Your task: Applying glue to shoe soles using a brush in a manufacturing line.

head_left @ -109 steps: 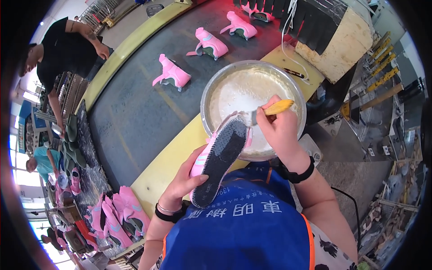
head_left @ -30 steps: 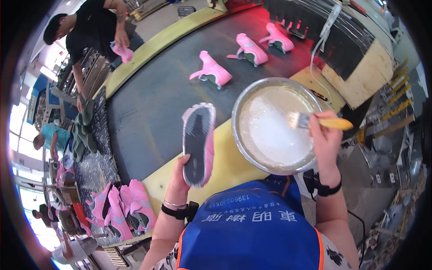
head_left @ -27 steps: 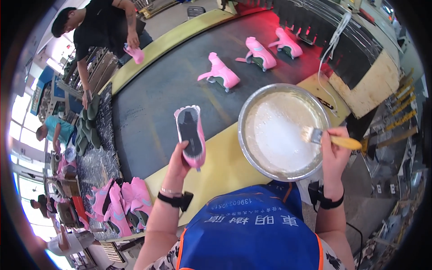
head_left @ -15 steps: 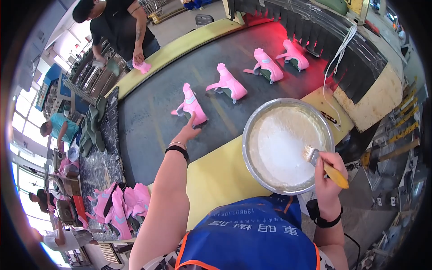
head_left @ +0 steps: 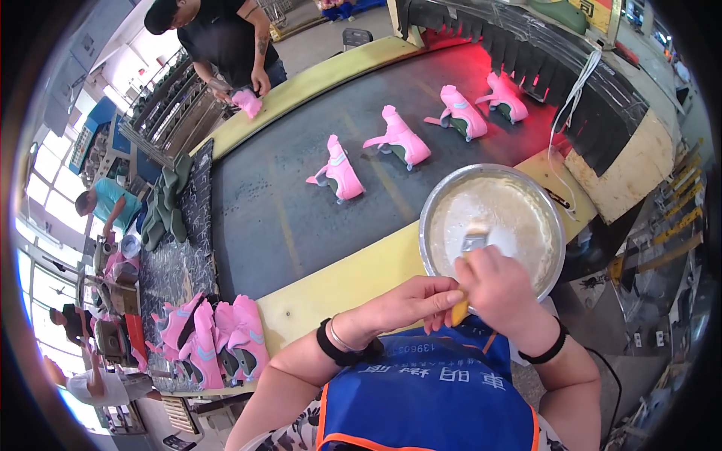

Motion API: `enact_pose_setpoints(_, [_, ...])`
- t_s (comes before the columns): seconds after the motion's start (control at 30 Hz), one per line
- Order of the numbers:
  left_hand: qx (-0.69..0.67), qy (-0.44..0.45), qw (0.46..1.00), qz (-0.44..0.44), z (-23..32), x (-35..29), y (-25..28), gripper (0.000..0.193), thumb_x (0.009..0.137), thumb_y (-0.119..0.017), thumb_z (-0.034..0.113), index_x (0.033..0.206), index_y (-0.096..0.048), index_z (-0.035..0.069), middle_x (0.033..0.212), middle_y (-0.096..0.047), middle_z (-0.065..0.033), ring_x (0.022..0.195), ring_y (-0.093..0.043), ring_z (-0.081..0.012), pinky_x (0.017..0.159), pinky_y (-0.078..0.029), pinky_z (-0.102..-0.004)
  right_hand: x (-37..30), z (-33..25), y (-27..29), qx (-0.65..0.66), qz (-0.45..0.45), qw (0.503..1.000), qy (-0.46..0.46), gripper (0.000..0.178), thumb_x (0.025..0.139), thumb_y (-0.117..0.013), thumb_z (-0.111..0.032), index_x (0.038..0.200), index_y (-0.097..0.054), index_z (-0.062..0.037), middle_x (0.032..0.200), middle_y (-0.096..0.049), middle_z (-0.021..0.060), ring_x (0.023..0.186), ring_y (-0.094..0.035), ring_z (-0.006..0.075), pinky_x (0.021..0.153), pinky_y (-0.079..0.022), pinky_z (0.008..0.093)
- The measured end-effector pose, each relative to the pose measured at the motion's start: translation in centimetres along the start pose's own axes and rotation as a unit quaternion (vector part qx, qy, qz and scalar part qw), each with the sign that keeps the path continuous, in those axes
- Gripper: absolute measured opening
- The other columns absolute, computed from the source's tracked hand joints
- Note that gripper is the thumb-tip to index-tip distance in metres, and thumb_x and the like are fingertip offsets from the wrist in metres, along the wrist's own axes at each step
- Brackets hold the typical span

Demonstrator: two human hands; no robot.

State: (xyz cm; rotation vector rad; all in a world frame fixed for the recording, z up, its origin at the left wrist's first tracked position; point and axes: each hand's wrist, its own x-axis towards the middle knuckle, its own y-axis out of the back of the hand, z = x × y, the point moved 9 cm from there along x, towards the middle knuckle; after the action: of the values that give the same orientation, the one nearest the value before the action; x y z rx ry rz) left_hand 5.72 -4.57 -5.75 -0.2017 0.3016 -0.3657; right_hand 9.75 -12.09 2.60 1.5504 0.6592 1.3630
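My right hand (head_left: 496, 289) is closed round the handle of a paintbrush (head_left: 474, 240), its bristles down over the white liquid in a round metal bowl (head_left: 426, 259). My left hand (head_left: 417, 302) has its fingers curled at the lower end of the yellow handle, close against my right hand. Beyond them a pink shoe upper (head_left: 344, 179) on a dark green last lies on the grey conveyor belt (head_left: 282, 225). Several similar pink uppers (head_left: 402, 141) are spaced along the belt toward the red-lit opening.
A yellow ledge (head_left: 301, 308) edges the belt on my side. More pink uppers (head_left: 203, 342) are heaped at the left, with dark green lasts (head_left: 164, 207) behind. Across the belt a co-worker (head_left: 226, 49) holds a pink upper (head_left: 246, 103). A white cable (head_left: 564, 120) hangs near the black-fringed opening.
My left hand has left the nearest pink upper and come back to the brush handle. My right hand has moved the brush leftward over the bowl. The co-worker's hands have come together at the upper.
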Motion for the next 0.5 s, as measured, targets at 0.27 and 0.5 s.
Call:
enact_pose_setpoints(0.27, [-0.141,-0.039,0.977,0.157,-1.8,-4.6,6.2,0.028,0.101,-0.062,0.026,0.110,-0.066,0.000,0.086,-0.066,-0.0023,0.066,-0.060,-0.0069,0.060,-0.050,-0.0207,1.4,-1.9,6.1,0.078,0.119,0.986,0.086,0.017,0.076,-0.071,-0.016,0.087,-0.065,-0.0050,0.084,-0.054,0.0044,0.073,-0.055,0.0164,0.052,-0.044,0.0260])
enact_pose_setpoints(0.5, [-0.183,-0.038,0.947,0.261,-5.2,-8.5,10.8,0.026,0.103,-0.058,0.026,0.108,-0.065,0.002,0.082,-0.066,-0.0021,0.063,-0.061,-0.0088,0.059,-0.051,-0.0235,-1.6,-1.5,18.8,0.146,0.430,0.887,0.089,0.018,0.085,-0.068,-0.006,0.101,-0.059,-0.0096,0.086,-0.049,0.0051,0.062,-0.047,0.0211,0.051,-0.044,0.0297])
